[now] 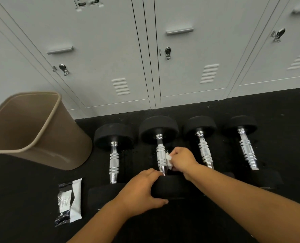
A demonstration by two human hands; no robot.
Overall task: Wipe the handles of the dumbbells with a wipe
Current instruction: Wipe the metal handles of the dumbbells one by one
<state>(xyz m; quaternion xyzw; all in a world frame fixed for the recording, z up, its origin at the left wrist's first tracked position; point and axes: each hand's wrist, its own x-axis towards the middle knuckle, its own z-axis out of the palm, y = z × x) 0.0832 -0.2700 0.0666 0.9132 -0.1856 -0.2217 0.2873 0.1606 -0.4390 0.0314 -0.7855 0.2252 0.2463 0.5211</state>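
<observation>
Several black dumbbells with chrome handles lie side by side on the dark floor, handles pointing away from me. My right hand [180, 159] holds a crumpled white wipe [168, 160] against the right side of the second dumbbell's handle [160, 155]. My left hand [143, 189] grips the near black head [170, 187] of that same dumbbell. The first dumbbell's handle [114, 162] lies to the left; the third handle [204, 151] and the fourth handle [247, 149] lie to the right, untouched.
A tan waste bin [40, 137] stands at the left, close to the first dumbbell. A black-and-white wipes packet [69, 201] lies on the floor near my left forearm. Grey lockers [189, 58] line the wall just behind the dumbbells.
</observation>
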